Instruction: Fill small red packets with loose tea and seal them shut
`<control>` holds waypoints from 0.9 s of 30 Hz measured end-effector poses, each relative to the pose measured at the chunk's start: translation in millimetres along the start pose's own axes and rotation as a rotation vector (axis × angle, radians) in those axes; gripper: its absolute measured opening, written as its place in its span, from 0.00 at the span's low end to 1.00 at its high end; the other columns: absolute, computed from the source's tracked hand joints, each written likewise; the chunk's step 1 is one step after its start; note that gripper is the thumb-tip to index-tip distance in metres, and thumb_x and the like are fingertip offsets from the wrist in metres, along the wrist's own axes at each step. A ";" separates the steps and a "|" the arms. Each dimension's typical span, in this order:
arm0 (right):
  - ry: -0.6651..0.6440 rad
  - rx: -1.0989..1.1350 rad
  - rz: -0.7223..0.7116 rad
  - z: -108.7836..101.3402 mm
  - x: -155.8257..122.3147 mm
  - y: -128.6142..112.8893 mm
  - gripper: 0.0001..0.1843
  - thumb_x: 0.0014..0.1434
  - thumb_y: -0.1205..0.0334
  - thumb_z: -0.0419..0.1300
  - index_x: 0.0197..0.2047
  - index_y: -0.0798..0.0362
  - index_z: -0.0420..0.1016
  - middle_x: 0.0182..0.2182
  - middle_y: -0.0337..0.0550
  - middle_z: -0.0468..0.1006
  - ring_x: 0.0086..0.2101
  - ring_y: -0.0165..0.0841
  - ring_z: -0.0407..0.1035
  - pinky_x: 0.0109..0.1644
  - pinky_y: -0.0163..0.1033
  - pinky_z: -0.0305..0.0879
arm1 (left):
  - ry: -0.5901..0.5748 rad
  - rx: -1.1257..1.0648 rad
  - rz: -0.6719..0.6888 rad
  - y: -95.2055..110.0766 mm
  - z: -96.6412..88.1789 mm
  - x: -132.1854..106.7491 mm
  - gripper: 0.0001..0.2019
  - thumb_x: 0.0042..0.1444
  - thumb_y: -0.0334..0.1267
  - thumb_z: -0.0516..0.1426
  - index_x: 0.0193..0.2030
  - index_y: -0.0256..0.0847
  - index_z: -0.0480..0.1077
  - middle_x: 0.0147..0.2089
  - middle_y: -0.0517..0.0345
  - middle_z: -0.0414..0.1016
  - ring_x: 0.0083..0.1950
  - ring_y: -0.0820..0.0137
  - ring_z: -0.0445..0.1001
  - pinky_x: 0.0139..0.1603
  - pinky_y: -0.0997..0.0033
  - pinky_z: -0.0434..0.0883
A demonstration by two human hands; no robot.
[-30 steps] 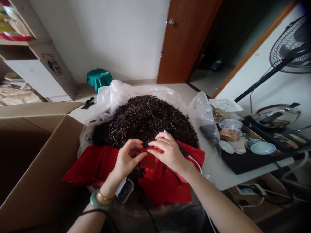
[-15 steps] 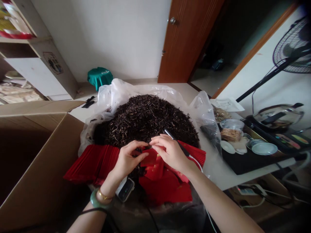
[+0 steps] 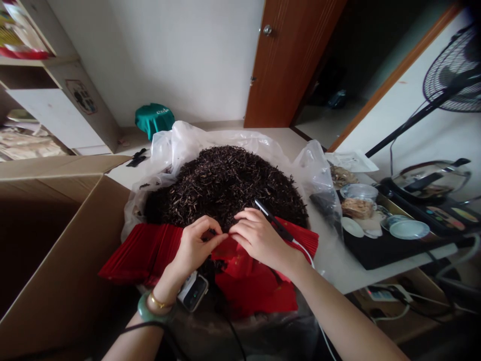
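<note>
Left hand point(image 3: 193, 248): bare from the fingers back to the wrist. First item behind those fingers is a thin gold bracelet point(image 3: 160, 303), round section, at the wrist. Next one back, further from the fingers: a thick smooth bangle point(image 3: 143, 308), pale green, stone-like sheen. Behind that, a black cord point(image 3: 145, 324) crosses the left forearm point(image 3: 126, 346); can't tell if it's worn. Right hand point(image 3: 259, 238): bare, fingers through wrist and right forearm point(image 3: 338, 306). Nails too small to read.

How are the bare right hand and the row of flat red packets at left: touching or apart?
Apart. In the head view, the left hand lies between the right hand and the row of flat red packets, with a clear gap.
</note>
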State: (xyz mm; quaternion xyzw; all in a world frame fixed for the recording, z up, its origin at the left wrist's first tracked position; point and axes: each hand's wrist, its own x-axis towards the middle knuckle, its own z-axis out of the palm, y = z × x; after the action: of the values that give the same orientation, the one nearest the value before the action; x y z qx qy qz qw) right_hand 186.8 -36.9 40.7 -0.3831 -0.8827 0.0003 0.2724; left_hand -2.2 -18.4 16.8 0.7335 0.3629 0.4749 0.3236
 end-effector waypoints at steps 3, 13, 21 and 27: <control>0.019 0.025 -0.028 2.2 -0.5 3.4 0.07 0.62 0.72 0.55 0.36 0.54 0.74 0.32 0.44 0.79 0.44 0.37 0.70 0.57 0.49 0.63 | 0.006 -0.084 -0.113 -0.8 0.3 -0.9 0.05 0.48 0.37 0.64 0.28 0.39 0.73 0.29 0.57 0.74 0.32 0.72 0.72 0.30 0.78 0.70; 0.060 0.124 -0.009 -4.1 1.6 2.1 0.06 0.61 0.69 0.59 0.31 0.54 0.72 0.28 0.42 0.77 0.40 0.37 0.69 0.46 0.44 0.68 | -0.086 -0.353 -0.450 -10.2 -0.1 1.2 0.11 0.40 0.42 0.68 0.24 0.37 0.75 0.25 0.58 0.75 0.24 0.73 0.70 0.25 0.76 0.68; 0.136 0.084 -0.012 -0.1 1.3 1.8 0.05 0.62 0.71 0.56 0.35 0.55 0.73 0.29 0.44 0.76 0.37 0.37 0.69 0.45 0.45 0.69 | 0.069 -0.466 -0.469 -4.8 14.2 -0.3 0.13 0.39 0.42 0.69 0.22 0.38 0.72 0.24 0.60 0.75 0.26 0.74 0.71 0.28 0.76 0.68; 0.219 0.178 0.133 4.5 -2.2 3.0 0.08 0.59 0.70 0.60 0.42 0.51 0.71 0.34 0.44 0.76 0.38 0.37 0.72 0.44 0.45 0.72 | 0.229 -0.505 -0.453 -3.9 23.0 -4.2 0.13 0.41 0.42 0.68 0.24 0.38 0.70 0.27 0.59 0.78 0.29 0.72 0.74 0.34 0.74 0.72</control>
State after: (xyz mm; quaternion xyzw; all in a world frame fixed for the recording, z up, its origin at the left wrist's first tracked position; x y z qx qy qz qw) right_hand 187.9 -35.2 35.2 -0.4127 -0.8170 0.0549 0.3990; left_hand 17.2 -22.8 3.9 0.4731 0.4214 0.5451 0.5490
